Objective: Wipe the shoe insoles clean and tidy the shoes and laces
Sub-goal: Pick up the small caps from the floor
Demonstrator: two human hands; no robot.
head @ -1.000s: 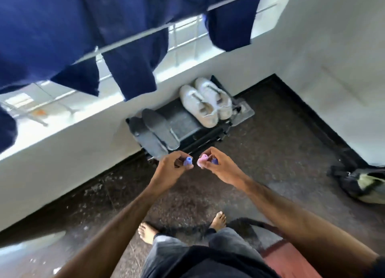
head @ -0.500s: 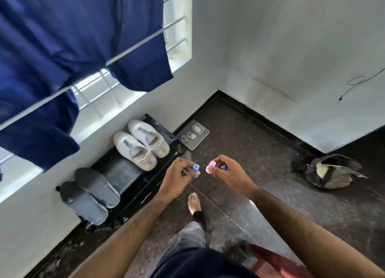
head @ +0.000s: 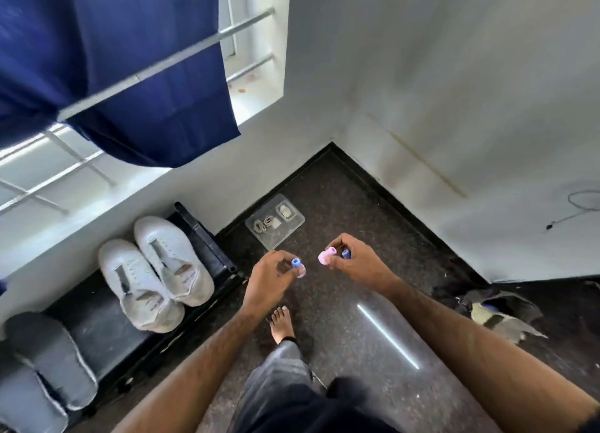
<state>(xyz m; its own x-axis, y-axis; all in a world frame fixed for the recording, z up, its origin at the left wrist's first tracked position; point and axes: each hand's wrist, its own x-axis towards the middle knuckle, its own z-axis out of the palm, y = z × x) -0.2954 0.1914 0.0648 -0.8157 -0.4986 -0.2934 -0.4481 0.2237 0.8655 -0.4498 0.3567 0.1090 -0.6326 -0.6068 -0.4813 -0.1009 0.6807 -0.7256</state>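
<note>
Head view shows left hand (head: 271, 272) and right hand (head: 352, 259) now apart at frame centre, each pinching small coloured pieces, while white shoes (head: 156, 270) and insoles (head: 48, 361) at lower left remain untouched.

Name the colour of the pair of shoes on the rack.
White shoes, clearest in the head view.

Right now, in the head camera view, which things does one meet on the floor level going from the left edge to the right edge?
Grey insoles → white shoes → clear plastic tray with the laces → left hand holding a blue piece → right hand holding a pink piece → dark bag by the wall.
</note>
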